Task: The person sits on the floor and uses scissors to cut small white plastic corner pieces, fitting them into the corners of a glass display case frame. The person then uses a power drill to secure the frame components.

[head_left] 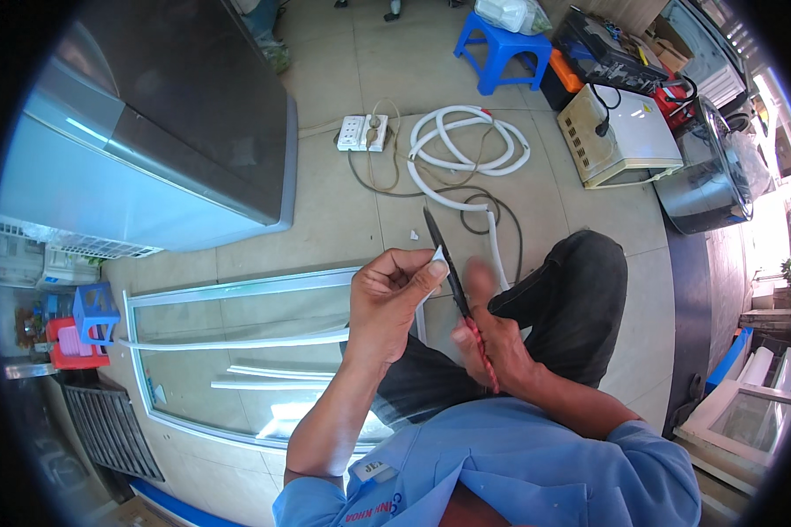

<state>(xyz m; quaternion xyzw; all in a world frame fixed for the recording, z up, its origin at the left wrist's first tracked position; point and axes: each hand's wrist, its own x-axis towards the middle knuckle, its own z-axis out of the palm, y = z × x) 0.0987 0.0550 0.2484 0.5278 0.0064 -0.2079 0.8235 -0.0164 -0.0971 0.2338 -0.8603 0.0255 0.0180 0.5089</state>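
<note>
My left hand (394,294) pinches the end of a white strip (439,256) between thumb and fingers. In my right hand (506,344) is a knife (454,283) with a long dark blade and a red wrapped handle. The blade slants up beside the strip's end and my left thumb; whether it touches the strip I cannot tell. A long white strip (237,342) runs out to the left from behind my left forearm, across a glass panel with a pale frame (136,351) on the floor. Shorter white strips (268,385) lie on the glass.
A grey cabinet or fridge (176,176) stands at the far left. Ahead lie a white power strip (361,133), a coiled white hose (431,176) and cords. A blue stool (501,54), a white boxy appliance (620,136) and a shiny metal drum (707,180) stand far right.
</note>
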